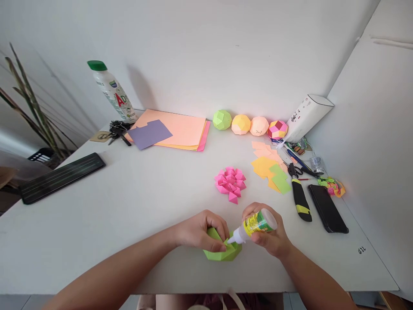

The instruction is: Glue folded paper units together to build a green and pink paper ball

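Note:
My left hand (200,230) is closed on a green folded paper shape (222,250) near the table's front edge. My right hand (269,232) grips a small glue bottle (256,224), tilted so its white nozzle touches the top of the green shape. A heap of pink folded paper pieces (230,184) lies just behind my hands. Loose orange and green paper squares (271,170) lie further right.
Along the back wall of the white table (129,206) sit several paper balls (250,125), a stack of coloured sheets (176,129), a bottle (112,92) and keys (118,129). At right lie scissors (298,189), a phone (327,208) and a white box (308,116). A black keyboard (61,176) lies at left.

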Motion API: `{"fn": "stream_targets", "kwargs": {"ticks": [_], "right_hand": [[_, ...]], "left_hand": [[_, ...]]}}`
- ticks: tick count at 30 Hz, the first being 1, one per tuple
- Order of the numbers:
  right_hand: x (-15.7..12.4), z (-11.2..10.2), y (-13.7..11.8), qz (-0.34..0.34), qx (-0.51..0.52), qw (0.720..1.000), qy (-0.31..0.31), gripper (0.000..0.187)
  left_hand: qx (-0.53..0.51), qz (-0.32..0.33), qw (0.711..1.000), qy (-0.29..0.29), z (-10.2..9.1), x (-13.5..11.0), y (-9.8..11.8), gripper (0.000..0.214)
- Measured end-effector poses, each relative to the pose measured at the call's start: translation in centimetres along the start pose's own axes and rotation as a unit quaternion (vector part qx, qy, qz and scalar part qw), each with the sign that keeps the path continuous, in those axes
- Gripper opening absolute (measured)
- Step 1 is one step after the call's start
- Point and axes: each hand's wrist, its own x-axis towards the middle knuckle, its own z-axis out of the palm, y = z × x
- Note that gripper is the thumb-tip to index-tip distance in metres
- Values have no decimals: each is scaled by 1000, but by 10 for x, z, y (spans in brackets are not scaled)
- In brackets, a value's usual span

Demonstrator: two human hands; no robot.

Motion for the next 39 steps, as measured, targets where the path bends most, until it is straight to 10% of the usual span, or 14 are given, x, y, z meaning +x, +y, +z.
{"fn": "stream_targets", "kwargs": {"ticks": [39], "right_hand": [[6, 4, -11, 27, 35, 999, -6, 37]], "left_hand": [[9, 22, 1000, -12, 3, 0, 2, 8]]}}
